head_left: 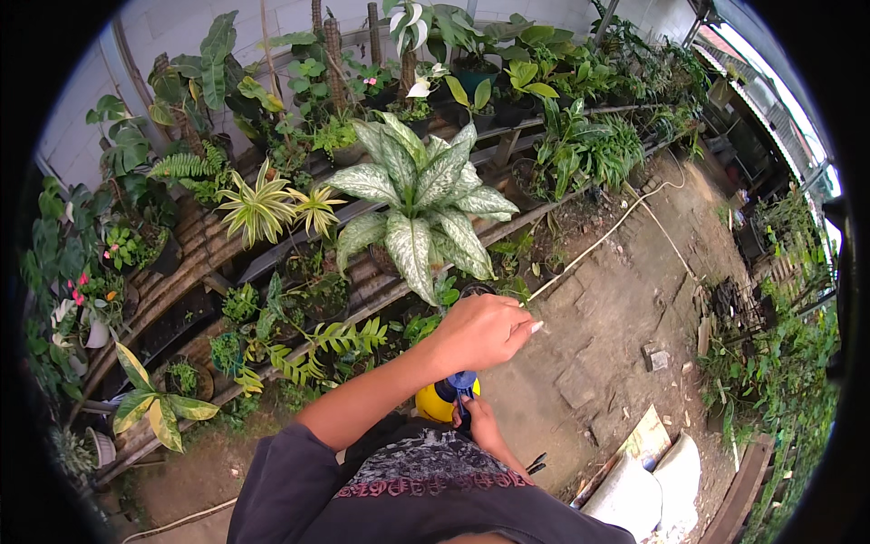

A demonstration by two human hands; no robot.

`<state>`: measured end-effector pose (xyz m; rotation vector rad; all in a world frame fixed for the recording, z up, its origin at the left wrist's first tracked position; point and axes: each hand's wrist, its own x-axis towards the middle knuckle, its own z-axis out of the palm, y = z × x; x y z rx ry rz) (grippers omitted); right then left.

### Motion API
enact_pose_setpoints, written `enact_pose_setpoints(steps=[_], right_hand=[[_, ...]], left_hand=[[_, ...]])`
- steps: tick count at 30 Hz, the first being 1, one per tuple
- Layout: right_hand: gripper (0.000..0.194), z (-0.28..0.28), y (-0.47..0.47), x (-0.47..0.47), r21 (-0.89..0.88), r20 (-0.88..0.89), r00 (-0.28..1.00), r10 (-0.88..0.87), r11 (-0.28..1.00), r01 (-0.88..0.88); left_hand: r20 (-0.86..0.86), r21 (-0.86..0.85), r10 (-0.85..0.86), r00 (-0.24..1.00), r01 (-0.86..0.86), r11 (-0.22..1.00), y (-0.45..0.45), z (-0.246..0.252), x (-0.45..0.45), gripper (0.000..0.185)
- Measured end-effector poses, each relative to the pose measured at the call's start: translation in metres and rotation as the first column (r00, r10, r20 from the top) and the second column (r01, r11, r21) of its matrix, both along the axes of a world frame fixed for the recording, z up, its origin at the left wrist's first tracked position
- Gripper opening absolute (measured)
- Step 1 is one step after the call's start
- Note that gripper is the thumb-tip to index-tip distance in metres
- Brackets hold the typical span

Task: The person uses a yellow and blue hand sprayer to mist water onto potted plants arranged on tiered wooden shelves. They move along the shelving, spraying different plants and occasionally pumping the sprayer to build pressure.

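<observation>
My left hand [484,331] reaches across in front of my body, back of the hand up and fingers curled in. Whether anything is pinched between its fingers is hidden. Below that forearm, my right hand [481,416] grips the dark blue handle of a yellow pump sprayer bottle [429,404], held close to my shirt. The left forearm covers part of the bottle. Just beyond my left hand, a potted dieffenbachia [414,197] spreads large white-and-green leaves over the edge of a plant bench. A dark pot rim [478,290] shows right behind the knuckles.
Tiered benches of corrugated sheet [204,234] carry many potted plants along a pale block wall [183,34]. A pale hose [598,248] runs over the dirt path [578,340]. White sacks [624,500] lie lower right, and a broken block [656,356] sits on the path.
</observation>
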<state>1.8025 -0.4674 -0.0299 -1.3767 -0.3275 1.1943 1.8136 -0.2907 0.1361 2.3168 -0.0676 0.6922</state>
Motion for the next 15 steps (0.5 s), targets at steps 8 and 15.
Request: enact_pose_setpoints(steps=[8,15], right_hand=[[0.025,-0.008,0.014,0.031,0.021,-0.014,1.000,0.006,1.000,-0.006],[0.025,-0.006,0.017,0.046,0.036,-0.026,0.998,0.061,0.998,-0.060]], left_hand=[[-0.240,-0.261,0.005,0.971,-0.070,0.963,-0.007,-0.049,0.009,0.027],[-0.358,-0.257,-0.099,0.928,0.004,0.966,0.020,0.001,0.045,0.035]])
